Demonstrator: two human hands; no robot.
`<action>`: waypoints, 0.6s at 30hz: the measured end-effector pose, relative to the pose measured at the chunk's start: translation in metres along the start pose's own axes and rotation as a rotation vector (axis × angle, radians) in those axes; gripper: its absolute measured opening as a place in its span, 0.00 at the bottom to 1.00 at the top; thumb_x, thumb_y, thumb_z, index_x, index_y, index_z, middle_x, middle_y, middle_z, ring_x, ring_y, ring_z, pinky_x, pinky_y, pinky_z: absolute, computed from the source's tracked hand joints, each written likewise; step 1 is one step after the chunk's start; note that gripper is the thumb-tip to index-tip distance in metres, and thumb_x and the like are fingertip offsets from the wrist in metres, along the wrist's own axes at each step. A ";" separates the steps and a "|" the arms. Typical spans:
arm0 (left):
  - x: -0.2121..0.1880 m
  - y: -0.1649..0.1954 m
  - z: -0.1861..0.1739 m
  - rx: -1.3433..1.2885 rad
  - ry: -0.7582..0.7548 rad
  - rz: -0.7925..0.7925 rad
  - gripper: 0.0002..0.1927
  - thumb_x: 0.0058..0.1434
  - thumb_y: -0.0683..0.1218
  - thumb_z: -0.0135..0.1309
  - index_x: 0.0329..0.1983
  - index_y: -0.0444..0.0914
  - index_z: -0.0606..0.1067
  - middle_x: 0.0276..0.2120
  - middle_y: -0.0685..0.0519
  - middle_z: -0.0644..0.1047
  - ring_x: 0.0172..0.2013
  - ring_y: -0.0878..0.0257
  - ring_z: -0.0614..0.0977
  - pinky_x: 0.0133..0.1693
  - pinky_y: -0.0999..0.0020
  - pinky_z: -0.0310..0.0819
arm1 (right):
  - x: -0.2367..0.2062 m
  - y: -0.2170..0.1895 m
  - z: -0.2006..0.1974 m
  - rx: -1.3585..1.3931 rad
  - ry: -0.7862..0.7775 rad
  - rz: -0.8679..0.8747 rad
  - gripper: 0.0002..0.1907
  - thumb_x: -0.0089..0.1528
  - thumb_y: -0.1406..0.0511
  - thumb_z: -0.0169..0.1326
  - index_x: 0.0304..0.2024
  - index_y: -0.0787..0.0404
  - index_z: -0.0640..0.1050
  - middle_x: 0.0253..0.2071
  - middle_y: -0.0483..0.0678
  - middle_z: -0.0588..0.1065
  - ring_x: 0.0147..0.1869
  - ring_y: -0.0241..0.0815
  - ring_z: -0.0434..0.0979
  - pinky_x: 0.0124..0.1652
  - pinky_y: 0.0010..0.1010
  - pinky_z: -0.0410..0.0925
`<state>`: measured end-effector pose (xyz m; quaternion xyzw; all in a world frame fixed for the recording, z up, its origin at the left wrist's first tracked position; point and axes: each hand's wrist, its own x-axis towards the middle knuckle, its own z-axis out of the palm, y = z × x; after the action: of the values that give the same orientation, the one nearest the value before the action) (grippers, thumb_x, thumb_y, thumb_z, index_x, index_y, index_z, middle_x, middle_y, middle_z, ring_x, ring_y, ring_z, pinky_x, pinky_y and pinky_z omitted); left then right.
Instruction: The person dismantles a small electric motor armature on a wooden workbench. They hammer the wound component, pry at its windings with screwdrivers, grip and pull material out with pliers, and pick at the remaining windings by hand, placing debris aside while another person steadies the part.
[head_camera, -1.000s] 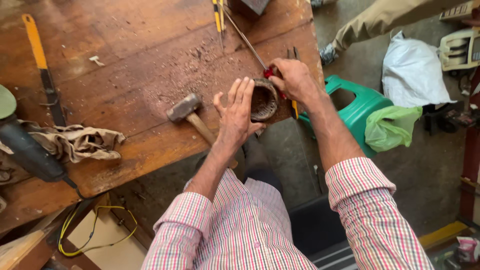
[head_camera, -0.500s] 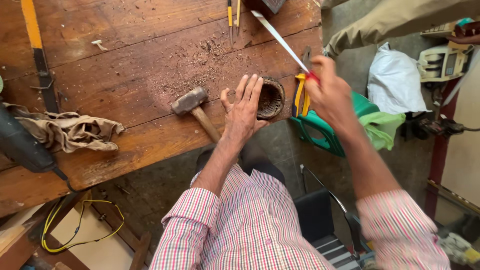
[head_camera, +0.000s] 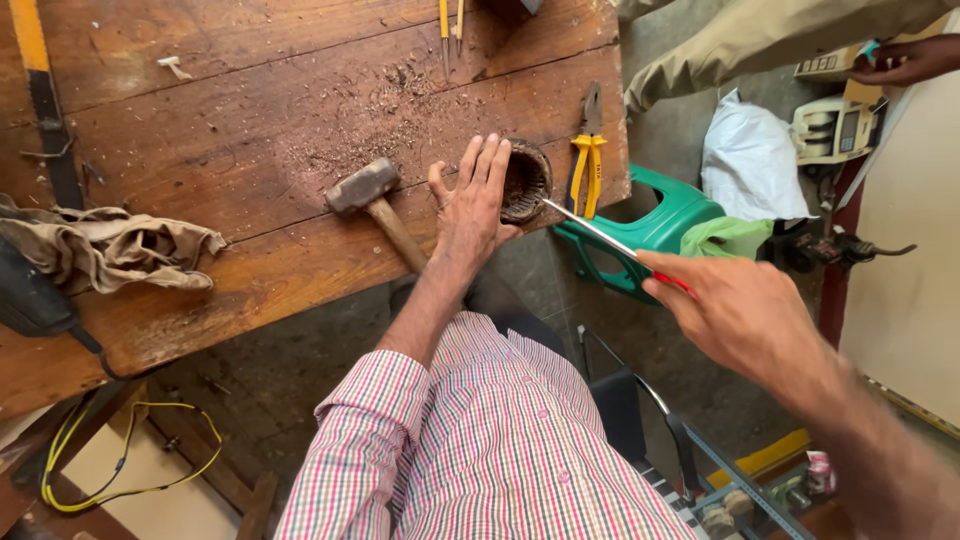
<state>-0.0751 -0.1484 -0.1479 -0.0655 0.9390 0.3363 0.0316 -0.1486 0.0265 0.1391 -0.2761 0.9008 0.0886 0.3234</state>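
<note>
Worn brown planks make up the workbench (head_camera: 200, 120), scattered with sawdust near its right end. I see my left hand (head_camera: 475, 205) lying flat on the wood, fingers straight and close together, pressed against the left side of a dark round ring (head_camera: 525, 180) that sits at the near right corner of the bench. My right hand (head_camera: 745, 315) hangs off the bench to the right, fingers curled tight around the red handle of a screwdriver (head_camera: 600, 232); its thin metal shaft slants up and left, and the tip touches the ring's right rim.

Just left of my left hand lies a hammer (head_camera: 375, 200), head to the far left, wooden handle running toward the bench's near edge. Yellow-handled pliers (head_camera: 588, 160) lie just right of the ring, close beside the screwdriver shaft. A crumpled rag (head_camera: 110, 250) sits well apart at the left. Below the bench corner stands a green stool (head_camera: 655, 225), with a white bag (head_camera: 750, 160) beyond it. Another person's sleeve (head_camera: 770, 35) reaches across the far right.
</note>
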 end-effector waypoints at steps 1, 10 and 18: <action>0.000 0.001 0.000 0.011 -0.007 -0.005 0.70 0.29 0.62 0.77 0.75 0.40 0.55 0.72 0.50 0.59 0.73 0.56 0.56 0.64 0.37 0.45 | 0.006 -0.004 -0.006 -0.068 -0.077 0.029 0.19 0.63 0.53 0.53 0.56 0.44 0.79 0.32 0.53 0.80 0.35 0.53 0.81 0.35 0.44 0.72; 0.001 0.008 -0.006 0.113 -0.061 -0.059 0.70 0.32 0.62 0.76 0.76 0.41 0.52 0.74 0.52 0.57 0.74 0.57 0.55 0.65 0.34 0.44 | 0.076 -0.049 -0.056 -0.629 -0.336 -0.209 0.14 0.69 0.56 0.44 0.51 0.45 0.79 0.25 0.45 0.78 0.23 0.39 0.78 0.22 0.33 0.71; 0.002 0.011 -0.014 0.176 -0.078 -0.033 0.68 0.36 0.63 0.75 0.76 0.40 0.51 0.74 0.48 0.56 0.73 0.55 0.58 0.66 0.30 0.49 | 0.118 -0.082 -0.071 -1.072 -0.483 -0.701 0.14 0.66 0.64 0.51 0.27 0.58 0.81 0.25 0.42 0.78 0.28 0.34 0.77 0.29 0.30 0.72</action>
<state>-0.0790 -0.1494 -0.1301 -0.0647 0.9618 0.2540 0.0793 -0.2166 -0.1176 0.1213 -0.6460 0.4925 0.4714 0.3435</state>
